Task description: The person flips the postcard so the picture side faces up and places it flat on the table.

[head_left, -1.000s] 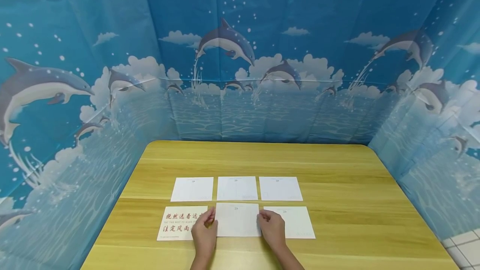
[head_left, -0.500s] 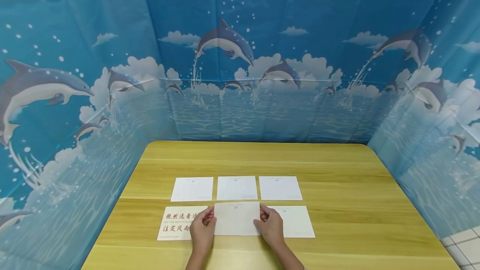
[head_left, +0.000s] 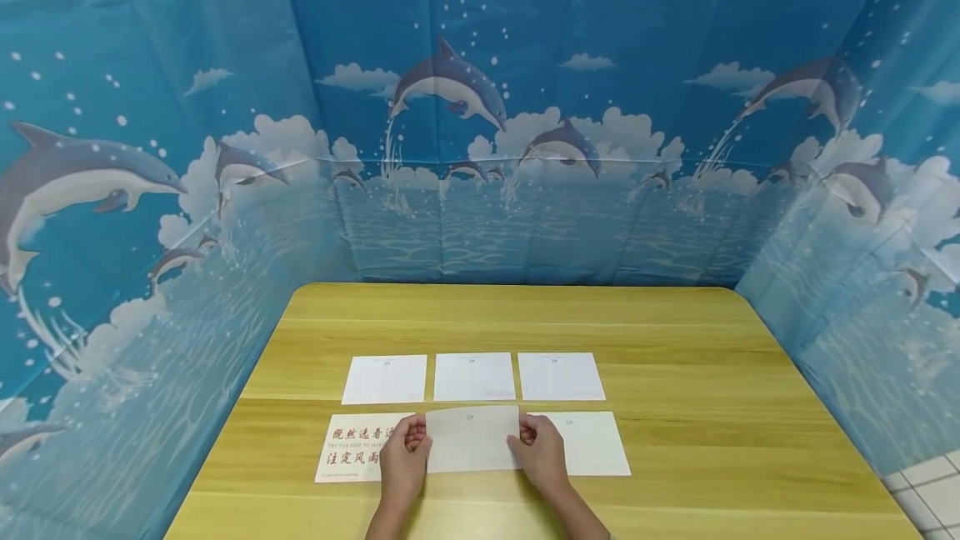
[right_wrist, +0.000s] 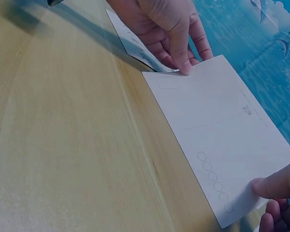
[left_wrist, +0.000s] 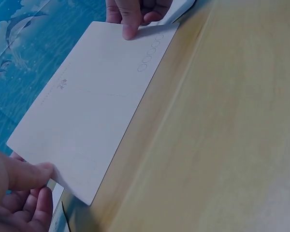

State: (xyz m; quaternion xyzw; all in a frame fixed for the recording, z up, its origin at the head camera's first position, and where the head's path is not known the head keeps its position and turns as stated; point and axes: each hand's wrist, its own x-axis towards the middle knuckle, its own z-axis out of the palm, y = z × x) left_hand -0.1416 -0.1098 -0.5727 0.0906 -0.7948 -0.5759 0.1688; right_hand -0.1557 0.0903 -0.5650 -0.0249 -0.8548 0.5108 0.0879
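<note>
Both hands hold a blank-sided white postcard (head_left: 472,444) by its two short ends, above the table. My left hand (head_left: 403,458) pinches the left end, thumb on top and fingers underneath; my right hand (head_left: 543,455) does the same on the right. A row of small circles and a little printed mark show on the upper face of the postcard (right_wrist: 217,125) in the right wrist view. Under and beside the left hand lies a card with red writing (head_left: 348,455), partly covered. Another white card (head_left: 597,445) lies beside the right hand.
Three white cards lie in a row behind, at left (head_left: 385,382), middle (head_left: 474,378) and right (head_left: 561,378). They rest on a yellow wooden table (head_left: 697,423). A blue dolphin-print curtain (head_left: 480,223) hangs round the table's back and sides.
The postcard, flatter a second ago, is now slightly bowed and raised between the hands. The right thumb has come onto its top face. The other cards stay put.
</note>
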